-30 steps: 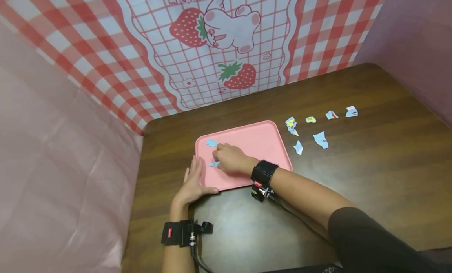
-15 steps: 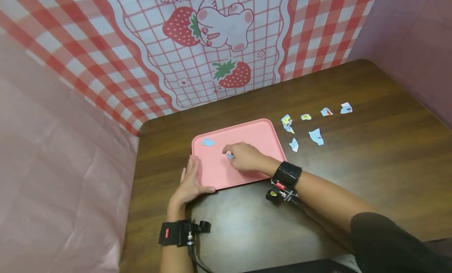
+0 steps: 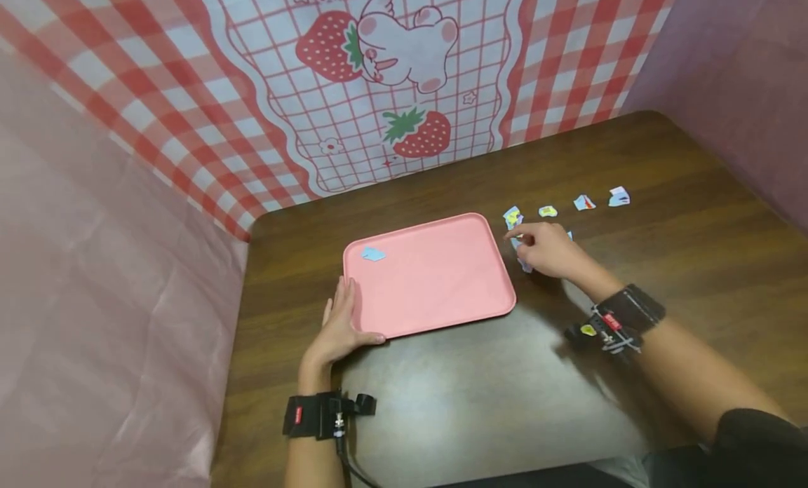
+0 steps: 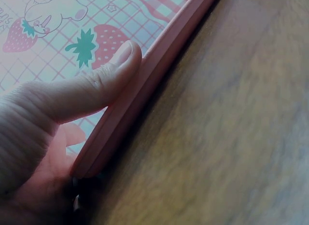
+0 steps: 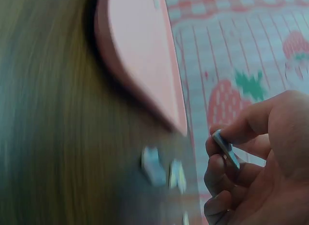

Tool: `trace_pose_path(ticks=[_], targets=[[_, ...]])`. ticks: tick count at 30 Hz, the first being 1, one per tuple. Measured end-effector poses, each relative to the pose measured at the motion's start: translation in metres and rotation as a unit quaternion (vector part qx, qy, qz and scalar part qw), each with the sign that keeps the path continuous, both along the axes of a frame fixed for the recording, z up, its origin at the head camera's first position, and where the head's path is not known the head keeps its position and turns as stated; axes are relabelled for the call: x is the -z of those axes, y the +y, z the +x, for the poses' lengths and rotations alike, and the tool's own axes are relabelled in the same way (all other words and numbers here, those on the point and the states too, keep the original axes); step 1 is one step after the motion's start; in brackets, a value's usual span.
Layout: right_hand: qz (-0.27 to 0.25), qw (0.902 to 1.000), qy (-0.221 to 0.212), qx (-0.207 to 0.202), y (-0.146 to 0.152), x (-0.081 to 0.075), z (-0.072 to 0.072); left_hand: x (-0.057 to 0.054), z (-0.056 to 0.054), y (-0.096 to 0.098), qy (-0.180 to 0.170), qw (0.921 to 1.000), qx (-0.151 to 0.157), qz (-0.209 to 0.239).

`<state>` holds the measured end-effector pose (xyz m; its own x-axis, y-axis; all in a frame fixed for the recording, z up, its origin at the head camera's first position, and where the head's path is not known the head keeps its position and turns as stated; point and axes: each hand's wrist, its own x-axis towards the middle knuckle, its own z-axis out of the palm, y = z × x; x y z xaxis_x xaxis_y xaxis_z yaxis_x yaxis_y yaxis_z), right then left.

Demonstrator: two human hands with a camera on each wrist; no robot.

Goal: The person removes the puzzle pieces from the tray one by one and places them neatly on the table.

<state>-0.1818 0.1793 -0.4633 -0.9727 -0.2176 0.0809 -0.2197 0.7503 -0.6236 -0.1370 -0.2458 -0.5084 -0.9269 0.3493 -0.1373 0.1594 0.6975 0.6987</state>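
My left hand (image 3: 337, 330) rests at the near left corner of a pink tray (image 3: 435, 278), fingers along its left side. In the left wrist view the thumb (image 4: 104, 82) lies straight against the tray's rim (image 4: 133, 97). To the right of the tray, my right hand (image 3: 548, 249) pinches a small, flat, irregular light blue piece (image 5: 225, 148) between thumb and fingers. Another light blue piece (image 3: 373, 254) lies in the tray's far left corner. Below the right hand, a pale blue piece (image 3: 526, 266) is partly covered on the table.
Right of the tray lie more irregular pieces: a yellow and blue one (image 3: 513, 216), a small yellow one (image 3: 548, 211), one with red (image 3: 584, 202) and a white and blue one (image 3: 619, 196). A strawberry-print cloth (image 3: 404, 88) hangs behind the wooden table (image 3: 442, 404).
My right hand has carried the light blue piece from the tray's left part rightward, past its right rim, over the other pieces. The left hand has stayed at the tray corner.
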Motion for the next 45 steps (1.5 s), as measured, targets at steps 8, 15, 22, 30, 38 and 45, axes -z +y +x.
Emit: trace_pose_path(ticks=[8,15,22,30,38,45], targets=[[0.023,0.9975,0.014,0.066,0.063,0.004,0.006,0.001,-0.001,-0.002,-0.013,0.9998,0.004,-0.017],[0.058,0.9945,0.017,0.086,0.096,0.006,0.003,0.001,-0.002,-0.003,-0.015,0.9996,0.002,-0.024],[0.077,0.9941,-0.007,0.076,0.115,0.017,-0.001,0.001,-0.003,-0.002,-0.01,0.9998,0.003,-0.015],[0.081,0.9926,-0.001,0.091,0.124,0.022,-0.005,0.0,-0.002,-0.002,-0.008,0.9999,0.003,-0.011],[0.086,0.9911,-0.008,0.102,0.126,0.026,-0.004,0.001,-0.002,-0.003,-0.016,0.9998,0.0,-0.012],[0.075,0.9912,0.022,0.107,0.119,0.02,-0.006,0.001,-0.002,-0.003,-0.006,0.9998,0.004,-0.017]])
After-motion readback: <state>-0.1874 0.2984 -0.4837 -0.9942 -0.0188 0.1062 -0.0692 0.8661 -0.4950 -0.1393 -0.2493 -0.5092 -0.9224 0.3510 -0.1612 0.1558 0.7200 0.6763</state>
